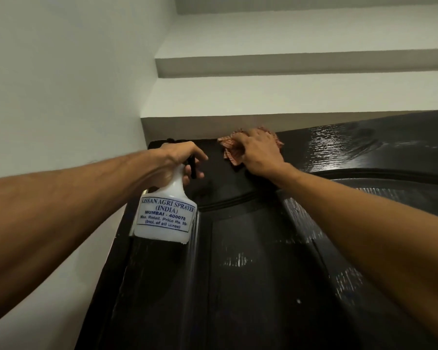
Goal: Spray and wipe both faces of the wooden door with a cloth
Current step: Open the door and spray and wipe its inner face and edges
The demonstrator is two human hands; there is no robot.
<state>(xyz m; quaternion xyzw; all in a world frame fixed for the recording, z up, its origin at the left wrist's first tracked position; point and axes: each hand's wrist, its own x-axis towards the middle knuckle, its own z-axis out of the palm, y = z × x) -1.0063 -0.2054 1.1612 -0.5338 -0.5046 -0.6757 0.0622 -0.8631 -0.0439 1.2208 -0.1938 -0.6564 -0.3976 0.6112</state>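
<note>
— Where was the cloth [232,147]?

— Bunched at the very top of the door [263,274], under the right grip [258,152], whose fingers lay over it and pressed it to the wood.

— And the other?

— The left grip [185,160] was clenched round the neck of the bottle [166,213], held just beside the cloth, with a finger at the trigger.

— How would the things handle?

— The cloth looked soft and limp, best pushed under a flat palm. The door was stiff and glossy (streaked with a wet-looking sheen, so probably slippery). The plastic bottle seemed light; the neck was the sensible hold.

— Counts?

— One door, one cloth, one bottle, two hands.
</note>
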